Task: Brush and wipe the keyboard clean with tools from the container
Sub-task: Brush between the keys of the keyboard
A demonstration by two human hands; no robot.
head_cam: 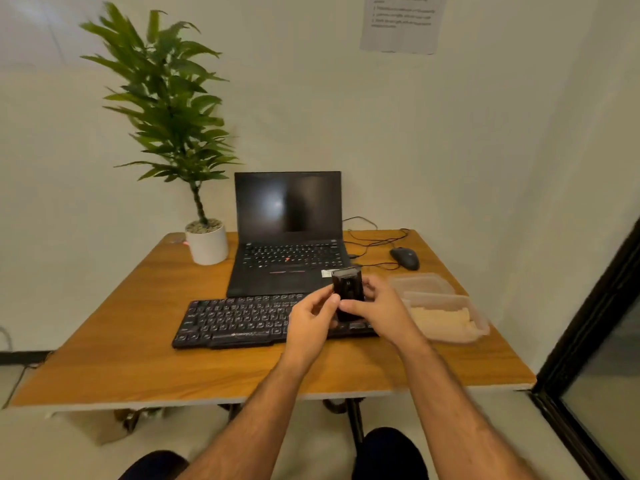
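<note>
While both hands hold the small black brush tool [347, 295] above the keyboard [242, 320], the right hand [375, 306] wraps its body and the left hand [311, 318] pinches its side. If either grip slips, it could drop onto the keys. The open container [446, 318] sits just right, easily knocked.

Keyboard [239, 318] in front of laptop [287, 237], container [450, 317] to right.

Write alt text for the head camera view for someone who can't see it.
Both hands, left hand and right hand, hold a small black tool above a black keyboard on a wooden table. An open plastic container sits at right; a laptop, mouse and potted plant stand behind.
</note>
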